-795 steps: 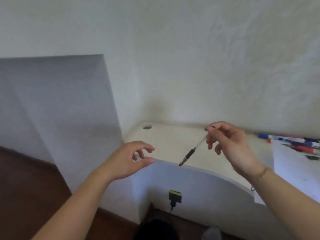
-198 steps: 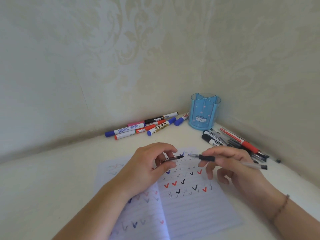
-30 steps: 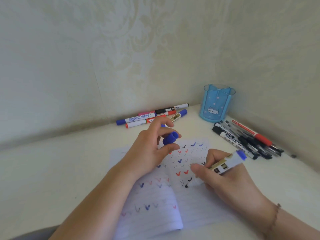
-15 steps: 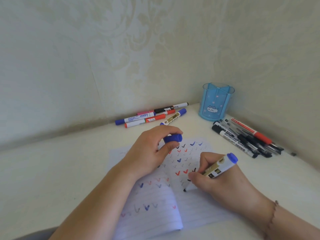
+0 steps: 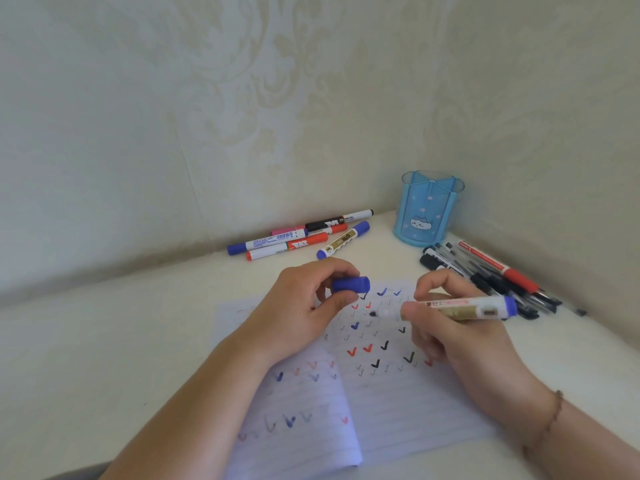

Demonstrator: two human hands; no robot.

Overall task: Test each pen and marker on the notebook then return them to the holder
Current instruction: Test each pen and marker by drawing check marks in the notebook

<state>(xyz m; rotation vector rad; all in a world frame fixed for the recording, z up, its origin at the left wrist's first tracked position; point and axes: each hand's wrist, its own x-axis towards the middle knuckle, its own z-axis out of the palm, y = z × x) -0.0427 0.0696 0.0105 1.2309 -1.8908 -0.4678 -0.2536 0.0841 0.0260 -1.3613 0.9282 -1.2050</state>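
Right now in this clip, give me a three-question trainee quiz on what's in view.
1. True or false: the blue cap sits on the marker.
2. Which hand holds the marker? A) left hand B) right hand
3. Fill in: the blue holder contains ___ pens.

Key: 1 false, the left hand pinches it apart from the tip. 2 B. 3 no; pens lie on the desk beside the notebook.
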